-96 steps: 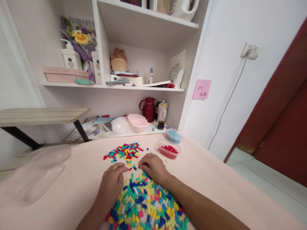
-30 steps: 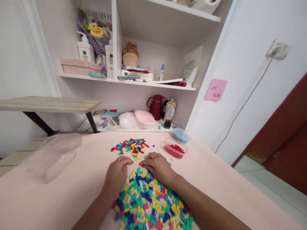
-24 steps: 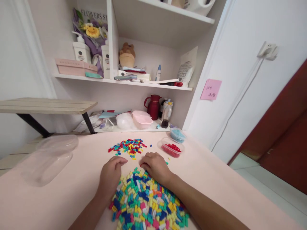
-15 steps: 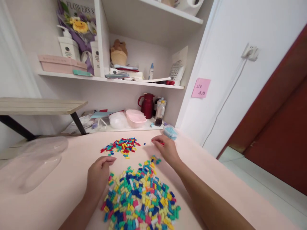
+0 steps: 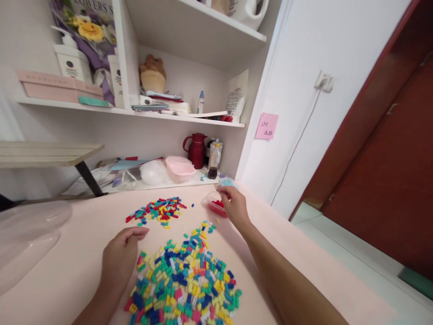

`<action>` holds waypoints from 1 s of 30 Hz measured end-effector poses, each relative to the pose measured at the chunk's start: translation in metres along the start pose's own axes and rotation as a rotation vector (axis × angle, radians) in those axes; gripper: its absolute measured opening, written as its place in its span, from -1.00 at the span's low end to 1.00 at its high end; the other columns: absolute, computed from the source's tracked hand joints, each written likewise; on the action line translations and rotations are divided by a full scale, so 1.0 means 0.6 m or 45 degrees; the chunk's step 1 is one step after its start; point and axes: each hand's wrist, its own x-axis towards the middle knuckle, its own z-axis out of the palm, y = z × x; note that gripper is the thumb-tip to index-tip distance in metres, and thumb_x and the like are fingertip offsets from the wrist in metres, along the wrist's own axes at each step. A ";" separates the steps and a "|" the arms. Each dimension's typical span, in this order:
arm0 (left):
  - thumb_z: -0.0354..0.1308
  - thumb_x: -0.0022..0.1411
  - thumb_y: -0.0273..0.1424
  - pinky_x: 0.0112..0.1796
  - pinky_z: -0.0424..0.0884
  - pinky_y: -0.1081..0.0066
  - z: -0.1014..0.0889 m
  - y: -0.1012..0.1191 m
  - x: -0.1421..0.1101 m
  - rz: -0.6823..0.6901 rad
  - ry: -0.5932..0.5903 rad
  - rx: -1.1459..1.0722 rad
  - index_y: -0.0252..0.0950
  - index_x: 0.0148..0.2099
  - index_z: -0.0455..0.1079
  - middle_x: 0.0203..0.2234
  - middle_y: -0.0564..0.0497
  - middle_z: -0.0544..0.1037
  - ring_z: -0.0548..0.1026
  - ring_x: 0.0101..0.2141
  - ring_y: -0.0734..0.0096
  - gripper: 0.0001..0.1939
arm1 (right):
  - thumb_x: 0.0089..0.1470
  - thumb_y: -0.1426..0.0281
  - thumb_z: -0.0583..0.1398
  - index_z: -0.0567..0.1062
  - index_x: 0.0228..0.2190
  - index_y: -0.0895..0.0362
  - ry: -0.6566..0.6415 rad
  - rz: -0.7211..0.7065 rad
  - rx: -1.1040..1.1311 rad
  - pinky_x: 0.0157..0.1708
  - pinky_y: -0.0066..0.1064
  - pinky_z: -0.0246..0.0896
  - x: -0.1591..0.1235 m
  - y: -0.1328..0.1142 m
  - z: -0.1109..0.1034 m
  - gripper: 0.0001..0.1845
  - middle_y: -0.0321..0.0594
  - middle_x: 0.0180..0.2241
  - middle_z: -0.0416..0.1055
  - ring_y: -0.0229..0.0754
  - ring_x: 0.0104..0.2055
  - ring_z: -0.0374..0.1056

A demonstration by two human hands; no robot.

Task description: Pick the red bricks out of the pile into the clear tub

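A large heap of small coloured bricks [image 5: 184, 280] lies on the pink table [image 5: 297, 257] in front of me. A smaller heap [image 5: 156, 211] lies farther back. My left hand [image 5: 121, 258] rests palm down at the left edge of the large heap, fingers curled loosely. My right hand [image 5: 234, 206] is stretched out over a clear tub of red bricks [image 5: 214, 206], its fingers pinched together above the tub. What they pinch is hidden. A second clear tub with light blue bricks [image 5: 226, 182] stands just behind that hand.
A clear plastic lid [image 5: 23, 234] lies at the table's left. Behind the table a low ledge carries a pink bowl [image 5: 179, 168], a dark red jug [image 5: 196, 150] and a bottle [image 5: 214, 159]. Shelves with clutter rise above. A red door [image 5: 385, 153] is at the right.
My right hand left the top of the large heap and reached back and right to the tub of red bricks. My left hand stayed beside the heap. The camera swung right.
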 end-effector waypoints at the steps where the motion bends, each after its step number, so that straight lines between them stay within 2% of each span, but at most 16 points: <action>1: -0.04 -0.05 -0.34 -0.03 0.40 0.22 0.000 -0.001 0.001 0.014 0.016 -0.002 -0.18 -0.35 0.53 -0.33 0.01 0.65 0.56 -0.19 0.17 -0.68 | 0.13 0.38 0.06 0.54 -0.28 0.09 -0.029 -0.018 0.054 -0.20 -0.25 0.30 -0.002 -0.007 0.004 -0.74 -0.16 -0.27 0.47 -0.13 -0.27 0.37; 4: -0.05 -0.06 -0.35 0.04 0.35 0.22 -0.003 0.000 0.001 0.064 0.078 -0.004 -0.18 -0.38 0.52 -0.28 0.00 0.64 0.53 -0.12 0.16 -0.69 | 0.14 0.37 0.09 0.55 -0.27 0.09 -0.157 -0.061 0.193 -0.23 -0.30 0.32 -0.013 -0.030 0.018 -0.77 -0.16 -0.27 0.49 -0.14 -0.28 0.39; 8: -0.07 -0.08 -0.35 0.05 0.34 0.20 -0.011 0.007 0.000 0.046 0.147 -0.006 -0.19 -0.39 0.51 -0.26 -0.02 0.63 0.52 -0.10 0.15 -0.69 | 0.20 0.34 0.11 0.56 -0.25 0.08 -0.461 -0.149 0.331 -0.11 -0.30 0.32 -0.032 -0.052 0.035 -0.78 -0.15 -0.20 0.51 -0.13 -0.14 0.41; 11: -0.05 -0.08 -0.35 0.03 0.36 0.19 -0.013 0.007 0.002 -0.007 0.129 -0.014 -0.20 -0.39 0.52 -0.28 -0.03 0.64 0.52 -0.11 0.13 -0.69 | 0.22 0.30 0.11 0.57 -0.28 0.09 -0.696 -0.241 0.357 -0.03 -0.28 0.29 -0.041 -0.052 0.041 -0.76 -0.15 -0.18 0.54 -0.13 -0.09 0.42; 14: -0.04 -0.09 -0.36 0.00 0.38 0.18 -0.012 0.004 0.005 -0.046 0.091 -0.026 -0.19 -0.40 0.52 -0.33 -0.02 0.65 0.55 -0.15 0.12 -0.70 | 0.21 0.26 0.13 0.58 -0.29 0.09 -0.754 -0.253 0.293 0.00 -0.23 0.28 -0.042 -0.039 0.043 -0.74 -0.15 -0.18 0.55 -0.11 -0.09 0.43; 18: -0.04 -0.10 -0.39 -0.09 0.43 0.21 -0.011 0.007 0.004 -0.068 0.057 -0.053 -0.21 -0.42 0.52 -0.41 0.00 0.65 0.58 -0.25 0.15 -0.70 | 0.18 0.21 0.16 0.60 -0.29 0.10 -0.726 -0.140 0.336 -0.01 -0.21 0.28 -0.039 -0.016 0.044 -0.72 -0.13 -0.16 0.55 -0.09 -0.08 0.42; 23: -0.05 -0.09 -0.39 -0.09 0.43 0.23 -0.012 0.012 0.000 -0.050 0.091 -0.042 -0.20 -0.43 0.52 -0.40 0.00 0.65 0.57 -0.24 0.16 -0.71 | 0.13 0.15 0.21 0.61 -0.27 0.10 -0.811 0.059 0.547 0.03 -0.20 0.26 -0.045 -0.005 0.057 -0.69 -0.10 -0.10 0.51 -0.06 -0.01 0.39; 27: -0.03 -0.08 -0.37 -0.02 0.39 0.20 -0.011 0.007 0.000 -0.005 0.129 -0.054 -0.20 -0.42 0.52 -0.34 -0.02 0.65 0.55 -0.18 0.14 -0.72 | 0.08 0.13 0.26 0.59 -0.23 0.11 -0.830 0.251 0.794 0.08 -0.18 0.22 -0.057 -0.024 0.070 -0.67 -0.08 -0.03 0.47 -0.04 0.05 0.36; 30: -0.03 -0.07 -0.36 0.00 0.39 0.19 -0.011 0.003 0.001 0.018 0.116 -0.072 -0.21 -0.42 0.51 -0.34 -0.03 0.64 0.54 -0.18 0.15 -0.72 | 0.07 0.16 0.28 0.56 -0.17 0.11 -1.024 0.351 1.044 0.06 -0.17 0.25 -0.069 -0.054 0.074 -0.65 -0.07 0.03 0.44 -0.03 0.06 0.36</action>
